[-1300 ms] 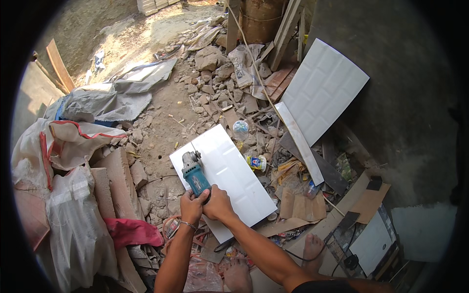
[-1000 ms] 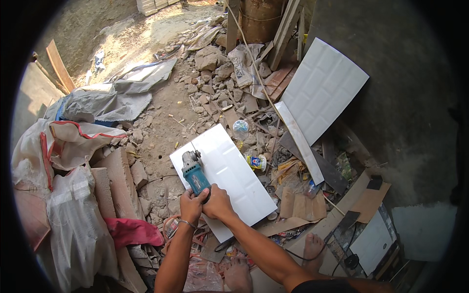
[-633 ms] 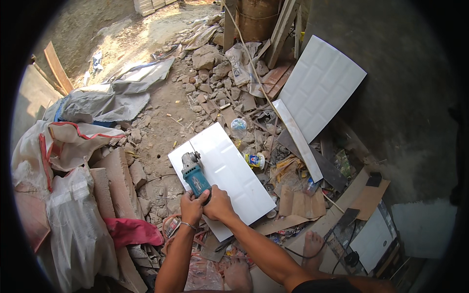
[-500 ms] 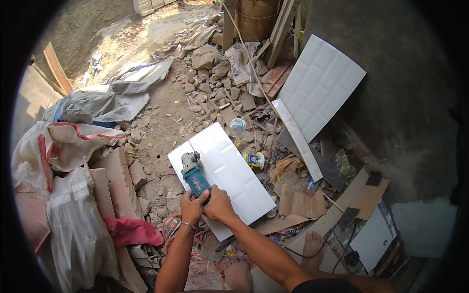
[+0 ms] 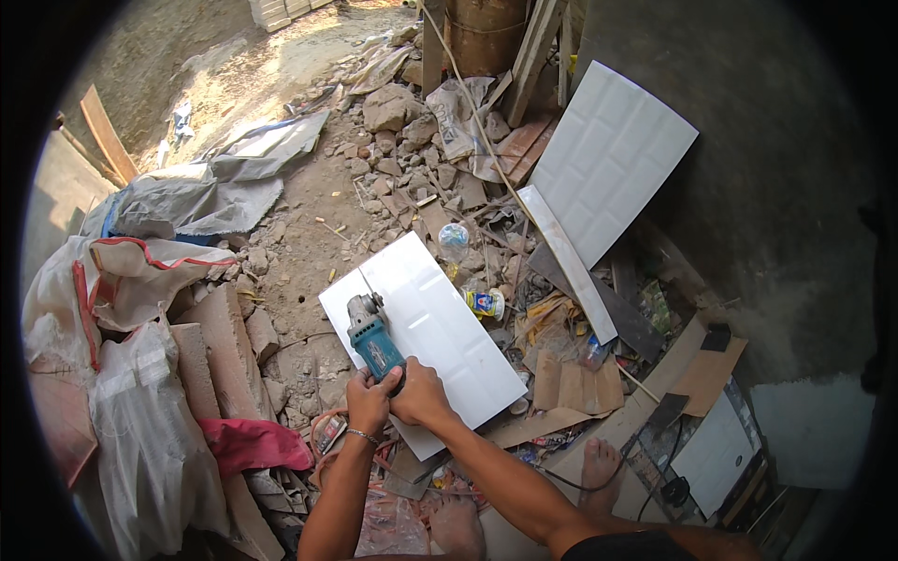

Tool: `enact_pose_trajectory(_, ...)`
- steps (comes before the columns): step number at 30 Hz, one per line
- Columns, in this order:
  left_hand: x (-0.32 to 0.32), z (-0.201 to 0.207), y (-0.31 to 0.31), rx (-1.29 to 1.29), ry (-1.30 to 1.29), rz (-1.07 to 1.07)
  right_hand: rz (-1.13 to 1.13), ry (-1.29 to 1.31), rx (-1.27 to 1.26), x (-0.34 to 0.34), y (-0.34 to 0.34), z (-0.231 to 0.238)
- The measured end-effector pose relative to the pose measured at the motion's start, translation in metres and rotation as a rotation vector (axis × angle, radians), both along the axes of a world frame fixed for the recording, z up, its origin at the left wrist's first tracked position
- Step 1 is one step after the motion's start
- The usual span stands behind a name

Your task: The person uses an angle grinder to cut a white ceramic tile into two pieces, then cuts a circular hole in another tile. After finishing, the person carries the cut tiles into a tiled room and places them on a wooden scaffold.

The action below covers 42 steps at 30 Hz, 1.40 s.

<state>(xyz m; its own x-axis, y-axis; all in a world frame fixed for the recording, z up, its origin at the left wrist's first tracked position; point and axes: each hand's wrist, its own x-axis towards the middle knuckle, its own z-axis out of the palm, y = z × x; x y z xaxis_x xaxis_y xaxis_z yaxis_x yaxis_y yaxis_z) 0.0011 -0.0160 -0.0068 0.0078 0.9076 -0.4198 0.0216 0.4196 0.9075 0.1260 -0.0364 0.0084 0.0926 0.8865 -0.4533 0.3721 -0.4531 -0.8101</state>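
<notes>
Both my hands are closed around a teal angle grinder [image 5: 377, 348] with a grey metal head. My left hand [image 5: 368, 402], with a bracelet at its wrist, grips the near end of the body from the left. From the right, my right hand [image 5: 418, 393] wraps the rear of the same tool. Under the grinder lies a white tile [image 5: 449, 341] with a brick-like relief. The disc sits over the tile's left part, in line with a thin dark cut line running from its far edge. Whether the disc touches the tile, I cannot tell.
Another white relief tile [image 5: 613, 159] leans against the dark wall at right, beside a narrow tile strip [image 5: 571, 266]. Rubble [image 5: 393, 110] spreads beyond the work. Sacks [image 5: 154, 430] and stone slabs [image 5: 229, 346] are at left. A black cord [image 5: 585, 489] runs near my bare feet.
The grinder and both hands stay almost in place on the tile. The view has shifted very slightly; little else differs.
</notes>
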Motion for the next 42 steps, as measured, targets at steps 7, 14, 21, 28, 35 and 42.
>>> enact_pose_trajectory(7, -0.001, 0.0, -0.001, -0.002, 0.008, -0.007, -0.008, -0.001, 0.011, -0.002, -0.001, -0.004)
enact_pose_trajectory(14, 0.002, 0.004, -0.007, -0.018, -0.038, 0.007, 0.004, 0.008, -0.001, 0.0, -0.006, -0.004)
enact_pose_trajectory(21, 0.002, 0.001, -0.013, -0.017, -0.026, -0.012, -0.012, 0.003, -0.004, 0.002, -0.013, 0.0)
enact_pose_trajectory(28, 0.001, -0.001, -0.015, -0.005, -0.016, -0.017, -0.004, -0.004, 0.022, 0.003, -0.015, 0.0)
enact_pose_trajectory(35, 0.004, 0.004, -0.017, -0.019, -0.008, -0.022, 0.009, 0.006, 0.027, 0.004, -0.017, -0.004)
enact_pose_trajectory(42, 0.005, 0.003, -0.024, -0.03, -0.029, -0.02, 0.004, 0.008, 0.01, 0.005, -0.023, -0.002)
